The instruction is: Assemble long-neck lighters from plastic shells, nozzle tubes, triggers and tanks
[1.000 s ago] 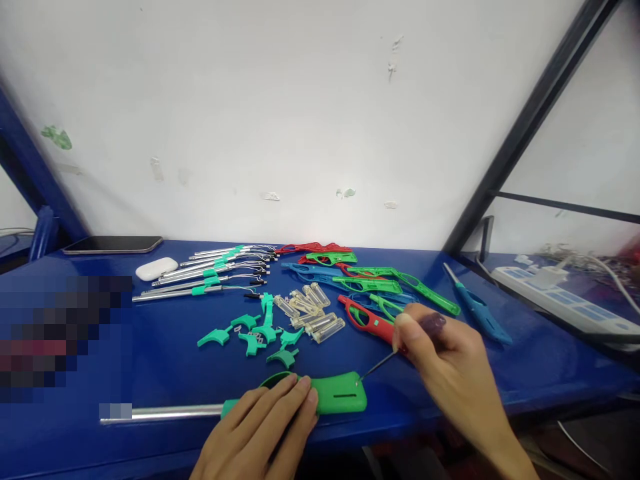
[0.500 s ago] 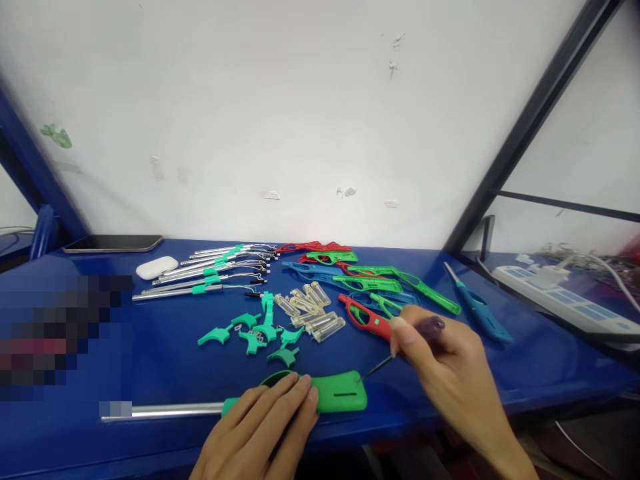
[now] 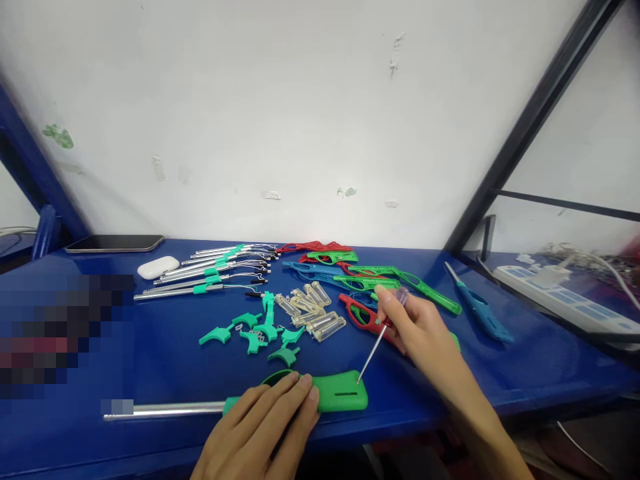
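Observation:
My left hand (image 3: pixel 267 427) lies over a green long-necked lighter (image 3: pixel 343 392), its fingers closed on the handle and holding it against the table. The lighter's silver tube (image 3: pixel 180 408) points left; a dark slot shows near its right end. My right hand (image 3: pixel 417 333) grips a screwdriver (image 3: pixel 374 352) by its purple, see-through handle. The shaft slants down to the left, and its tip touches the upper right corner of the green handle. Part of the lighter is hidden under my left fingers.
Behind lie teal triggers (image 3: pixel 253 341), clear fuel tanks (image 3: pixel 325 323), metal tubes with wires (image 3: pixel 200 272) and coloured handle shells (image 3: pixel 367 283). A blue lighter (image 3: pixel 483 310) and a power strip (image 3: pixel 565 300) are at right. A phone (image 3: pixel 115 243) and a white case (image 3: pixel 158 268) lie at left.
My right hand has moved left and up, and the screwdriver now stands steeper, its tip still at the lighter's corner. My left hand and the lighter are nearly unmoved.

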`<state>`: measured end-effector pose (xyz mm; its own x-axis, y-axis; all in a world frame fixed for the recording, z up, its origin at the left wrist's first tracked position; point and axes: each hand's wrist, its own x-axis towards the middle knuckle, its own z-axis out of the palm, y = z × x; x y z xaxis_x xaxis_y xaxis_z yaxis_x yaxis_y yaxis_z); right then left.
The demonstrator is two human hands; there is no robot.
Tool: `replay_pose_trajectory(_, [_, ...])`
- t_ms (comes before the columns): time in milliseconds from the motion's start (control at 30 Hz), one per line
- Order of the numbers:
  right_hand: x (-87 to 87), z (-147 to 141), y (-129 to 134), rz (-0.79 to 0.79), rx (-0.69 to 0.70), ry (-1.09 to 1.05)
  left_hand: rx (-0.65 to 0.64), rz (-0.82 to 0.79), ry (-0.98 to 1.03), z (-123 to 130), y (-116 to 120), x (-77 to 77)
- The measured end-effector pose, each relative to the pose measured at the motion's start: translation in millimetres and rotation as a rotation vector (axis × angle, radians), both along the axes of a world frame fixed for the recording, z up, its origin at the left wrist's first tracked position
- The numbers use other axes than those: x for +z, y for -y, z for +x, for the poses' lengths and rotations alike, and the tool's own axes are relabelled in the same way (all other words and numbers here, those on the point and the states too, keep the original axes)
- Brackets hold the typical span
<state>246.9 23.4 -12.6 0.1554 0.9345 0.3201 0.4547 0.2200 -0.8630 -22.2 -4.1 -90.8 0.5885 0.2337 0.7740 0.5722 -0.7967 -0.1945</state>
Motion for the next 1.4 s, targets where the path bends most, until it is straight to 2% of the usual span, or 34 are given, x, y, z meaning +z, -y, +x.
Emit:
replay_pose_trajectory(167, [-5.5, -0.7, -3.8, -0.046, 0.033, -0.032, -0.004, -0.003, 0.005, -0.3, -0.6, -1.5])
replay_pose_trajectory(433, [-4.7, -0.1, -0.7, 0.027, 0.044, -0.003, -0.015, -0.008, 0.029, 1.1, -0.5, 2.0])
replay_pose_trajectory(600, [2.3, -16.1, 19.7, 0.228, 0.066, 0.028, -0.004, 0.001, 0.008, 1.9, -0.4, 2.7])
replay_pose_trajectory(733, [-1.1, -32.3, 31.2, 0.447, 0.185, 0.07, 0.006, 0.003, 0.013, 1.3, 0.2, 1.8])
replay_pose_trajectory(867, [-4.9, -31.9, 31.6, 0.594, 0.286, 0.129, 0.003, -0.017, 0.004, 0.1, 1.3, 0.2])
replay_pose_trajectory(967, [-2.7, -25.1, 32.5, 0.577, 0.339, 0.121, 0.004, -0.018, 0.005, 0.3, 1.8, 0.3])
replay_pose_trajectory(1100, [0.2, -22.3, 33.5, 0.561, 0.437, -0.034, 0.005, -0.011, 0.025, 2.0, 1.8, 2.8])
replay_pose_trajectory(1233, [-1.2, -24.0, 32.0, 0.59, 0.354, -0.056, 0.008, 0.002, 0.04, 4.1, 1.0, 4.6])
replay_pose_trajectory(1400, [-2.3, -21.1, 31.2, 0.55, 0.434, -0.113, -0.004, 0.016, 0.042, 5.3, -1.5, 4.6])
